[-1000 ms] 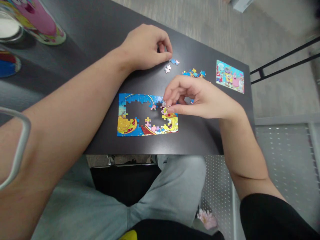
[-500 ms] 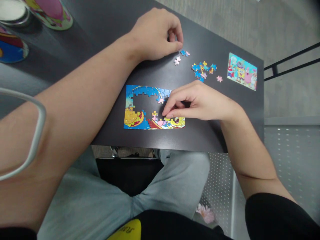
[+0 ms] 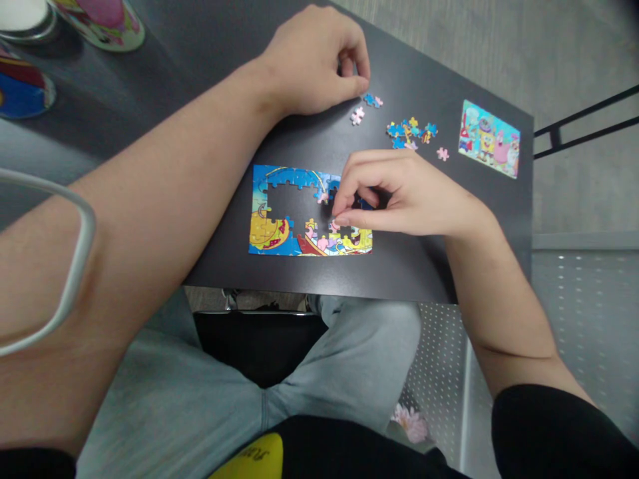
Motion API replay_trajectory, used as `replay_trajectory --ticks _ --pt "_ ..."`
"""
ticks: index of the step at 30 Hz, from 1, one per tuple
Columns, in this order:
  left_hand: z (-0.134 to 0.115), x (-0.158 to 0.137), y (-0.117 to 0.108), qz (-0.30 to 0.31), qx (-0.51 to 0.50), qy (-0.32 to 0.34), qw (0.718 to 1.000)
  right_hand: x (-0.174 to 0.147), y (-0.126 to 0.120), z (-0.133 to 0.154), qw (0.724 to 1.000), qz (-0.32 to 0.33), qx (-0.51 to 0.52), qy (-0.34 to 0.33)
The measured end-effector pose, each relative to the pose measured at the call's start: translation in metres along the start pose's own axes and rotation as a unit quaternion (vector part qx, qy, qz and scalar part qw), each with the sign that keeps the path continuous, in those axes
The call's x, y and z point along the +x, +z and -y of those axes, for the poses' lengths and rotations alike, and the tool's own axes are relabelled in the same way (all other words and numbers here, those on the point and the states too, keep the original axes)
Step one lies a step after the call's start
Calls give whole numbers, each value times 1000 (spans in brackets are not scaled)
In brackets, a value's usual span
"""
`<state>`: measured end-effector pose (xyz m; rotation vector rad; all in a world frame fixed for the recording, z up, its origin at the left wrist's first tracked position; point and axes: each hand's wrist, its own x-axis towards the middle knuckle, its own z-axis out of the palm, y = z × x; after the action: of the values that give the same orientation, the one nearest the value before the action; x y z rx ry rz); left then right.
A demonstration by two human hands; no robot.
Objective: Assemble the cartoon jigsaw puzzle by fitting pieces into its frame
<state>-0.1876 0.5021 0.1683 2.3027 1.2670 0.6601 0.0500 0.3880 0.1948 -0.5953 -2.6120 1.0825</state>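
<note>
A partly assembled jigsaw puzzle (image 3: 269, 233) lies on the dark table, with a dark gap through its middle. My right hand (image 3: 384, 193) hovers over its right part, thumb and fingers drawn into a pinch. A pink puzzle piece (image 3: 334, 227) shows just below the thumb tip; whether anything sits between the fingertips is hidden. Farther back, my left hand (image 3: 324, 63) rests on the table with curled fingers, thumb and forefinger together. Beside its fingertips are a blue-and-pink piece (image 3: 372, 100) and a pale pink piece (image 3: 357, 116). I cannot make out what the left fingers hold.
A small pile of loose puzzle pieces (image 3: 412, 131) lies behind my right hand, with a single pink piece (image 3: 442, 154) beside it. A picture card (image 3: 489, 138) lies near the table's right edge. Printed tins (image 3: 104, 26) stand at the far left.
My right hand has risen slightly back and to the right, and the pink piece under its fingertips now shows. The left hand stays by the loose pieces. The whole view has shifted a little.
</note>
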Motion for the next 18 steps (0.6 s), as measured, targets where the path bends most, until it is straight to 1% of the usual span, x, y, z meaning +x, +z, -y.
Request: replay_trajectory --ticks 7,12,14,15,16,18 --pt "4 4 4 -35 -19 18 999 0 5 -5 1000 18 -8 -13" --pt "7 5 8 -55 -31 21 998 -1 0 0 1000 -4 -8 -25" --pt "6 4 7 -53 -23 14 998 -1 -7 5 999 -32 -19 4" --pt "5 3 6 -48 -17 10 999 -2 -11 6 997 -61 -28 27" --pt "3 2 4 -36 -9 8 999 -2 -15 6 993 -96 -38 53" --pt "1 0 -2 3 4 12 1000 -4 -22 0 976 -189 -53 94"
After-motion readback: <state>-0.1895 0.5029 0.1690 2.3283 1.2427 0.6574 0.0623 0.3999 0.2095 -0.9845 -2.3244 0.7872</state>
